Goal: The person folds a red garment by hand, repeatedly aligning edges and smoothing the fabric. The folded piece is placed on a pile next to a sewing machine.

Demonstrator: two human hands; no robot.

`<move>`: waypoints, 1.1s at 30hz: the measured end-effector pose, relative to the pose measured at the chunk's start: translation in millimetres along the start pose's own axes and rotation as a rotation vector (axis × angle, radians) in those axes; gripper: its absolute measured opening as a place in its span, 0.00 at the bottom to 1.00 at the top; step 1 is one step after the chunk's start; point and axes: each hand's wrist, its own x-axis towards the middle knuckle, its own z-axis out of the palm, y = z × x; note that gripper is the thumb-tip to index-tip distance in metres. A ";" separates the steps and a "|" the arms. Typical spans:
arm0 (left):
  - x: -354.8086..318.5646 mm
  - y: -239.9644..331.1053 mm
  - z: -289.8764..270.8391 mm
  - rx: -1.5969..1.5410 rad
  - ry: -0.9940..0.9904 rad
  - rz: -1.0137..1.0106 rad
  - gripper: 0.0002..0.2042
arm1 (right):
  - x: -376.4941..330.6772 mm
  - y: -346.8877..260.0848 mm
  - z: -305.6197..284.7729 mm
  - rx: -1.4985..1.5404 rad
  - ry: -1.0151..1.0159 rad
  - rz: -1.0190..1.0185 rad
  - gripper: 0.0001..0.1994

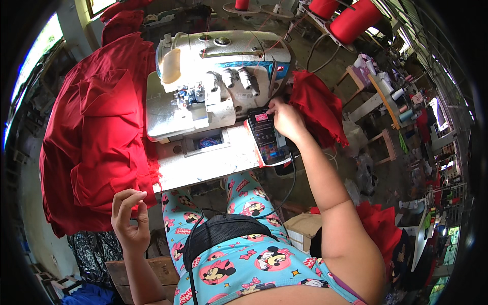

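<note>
My right hand point(286, 120) reaches to a smartphone point(264, 134) with a lit screen at the sewing table's right end. A fingertip meets the phone's upper part; the other fingers are partly curled and hold nothing visible. The phone lies on the table beside a white and silver overlock sewing machine point(223, 56). My left hand point(130, 219) is raised near the table's front left corner, fingers loosely bent and apart from the thumb, with nothing in it. Just beyond it, a large pile of red fabric point(101, 122) drapes down left of the machine.
More red fabric point(317, 107) hangs behind my right forearm. Large red thread cones point(356, 21) stand at the back right. A black cable point(293, 185) runs from the phone toward my lap. A cardboard box point(303, 227) sits by my right leg. Thread spools point(405, 114) stand farther right.
</note>
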 end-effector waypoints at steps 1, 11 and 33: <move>0.0 0.4 0.1 -0.005 0.000 -0.004 0.11 | 0.4 1.5 1.8 -0.018 -0.007 0.005 0.10; -3.2 -1.3 -3.1 0.013 0.015 -0.022 0.11 | 0.4 -6.7 -14.9 -0.022 0.073 -0.032 0.10; -10.4 -0.6 -4.5 0.012 0.026 -0.033 0.11 | -19.0 -34.2 -32.9 0.153 0.056 -0.238 0.07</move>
